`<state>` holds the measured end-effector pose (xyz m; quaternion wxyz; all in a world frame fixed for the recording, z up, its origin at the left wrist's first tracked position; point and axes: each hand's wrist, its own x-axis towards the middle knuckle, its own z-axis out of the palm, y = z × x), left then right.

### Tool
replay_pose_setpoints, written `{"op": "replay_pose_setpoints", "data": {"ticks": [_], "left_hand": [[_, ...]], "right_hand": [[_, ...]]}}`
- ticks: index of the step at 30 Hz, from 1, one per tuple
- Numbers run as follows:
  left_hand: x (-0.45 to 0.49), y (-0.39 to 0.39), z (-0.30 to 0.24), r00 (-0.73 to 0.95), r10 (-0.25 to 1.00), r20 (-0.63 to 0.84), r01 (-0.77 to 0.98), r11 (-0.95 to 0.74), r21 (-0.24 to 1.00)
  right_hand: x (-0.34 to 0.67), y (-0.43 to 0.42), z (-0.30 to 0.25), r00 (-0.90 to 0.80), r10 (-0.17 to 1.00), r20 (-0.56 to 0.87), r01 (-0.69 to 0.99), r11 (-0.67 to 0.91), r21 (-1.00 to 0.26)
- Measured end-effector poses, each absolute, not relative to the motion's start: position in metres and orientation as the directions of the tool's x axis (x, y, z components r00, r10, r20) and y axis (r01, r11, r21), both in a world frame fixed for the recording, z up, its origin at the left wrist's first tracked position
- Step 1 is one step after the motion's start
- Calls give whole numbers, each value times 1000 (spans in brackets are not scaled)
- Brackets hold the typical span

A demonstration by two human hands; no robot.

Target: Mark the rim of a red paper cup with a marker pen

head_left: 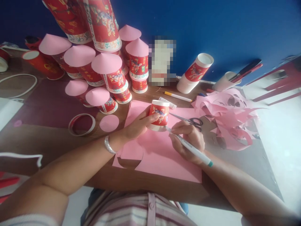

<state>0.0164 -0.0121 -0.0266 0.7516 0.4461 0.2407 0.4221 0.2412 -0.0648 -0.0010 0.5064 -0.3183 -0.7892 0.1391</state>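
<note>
My left hand (138, 125) is closed round a red printed paper cup (159, 114) that stands mouth down on a pink paper sheet (162, 157). My right hand (188, 139) grips a white pen (191, 147) with a green cap end, its tip touching the sheet at the cup's base. A silver bracelet sits on my left wrist. The sheet has round pieces cut out along its near left edge.
Scissors (194, 121) lie just behind my right hand. A heap of pink paper scraps (229, 119) is on the right. Several red cups with pink cone lids (107, 70) stand at the back left. A pink disc (109, 123), a tape ring (81, 124) and another pen (177, 96) lie nearby.
</note>
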Motion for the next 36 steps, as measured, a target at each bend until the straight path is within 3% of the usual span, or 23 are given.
{"op": "replay_pose_setpoints", "data": {"ticks": [17, 36], "left_hand": [[15, -11, -29, 528, 847, -65, -406, 319, 856], [15, -11, -27, 559, 829, -32, -423, 318, 849]], "right_hand": [[239, -66, 9, -357, 641, 679, 486, 748, -451], [240, -61, 9, -365, 620, 694, 418, 776, -473]]}}
